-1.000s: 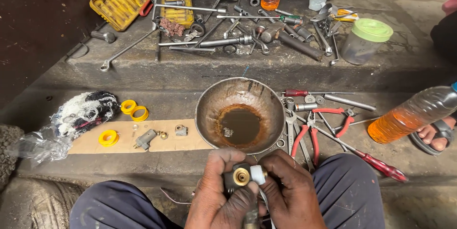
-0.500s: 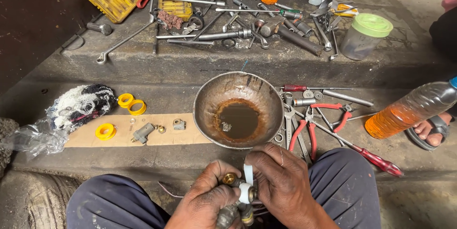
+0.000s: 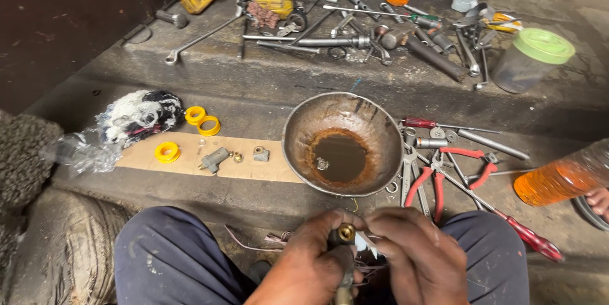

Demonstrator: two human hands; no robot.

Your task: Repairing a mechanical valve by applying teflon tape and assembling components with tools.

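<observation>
My left hand (image 3: 311, 260) grips a small brass fitting (image 3: 346, 233), its round open end facing up between my knees. My right hand (image 3: 419, 257) pinches a strip of white tape (image 3: 366, 243) against the side of the fitting. Both hands are low in the view, just in front of a rusty metal bowl (image 3: 298, 129) that holds dark liquid and a small metal piece.
A cardboard strip (image 3: 190, 165) bears yellow tape rolls (image 3: 168, 151) and small metal parts (image 3: 214, 159). Red-handled pliers (image 3: 438, 178) and a red screwdriver (image 3: 533, 241) lie right of the bowl. An orange-liquid bottle (image 3: 561, 178) lies far right. Wrenches and tools (image 3: 330, 42) cover the upper step.
The view has shifted downward a little. My hands have kept turning the brass fitting, and the white tape now lies beside it under my right fingers.
</observation>
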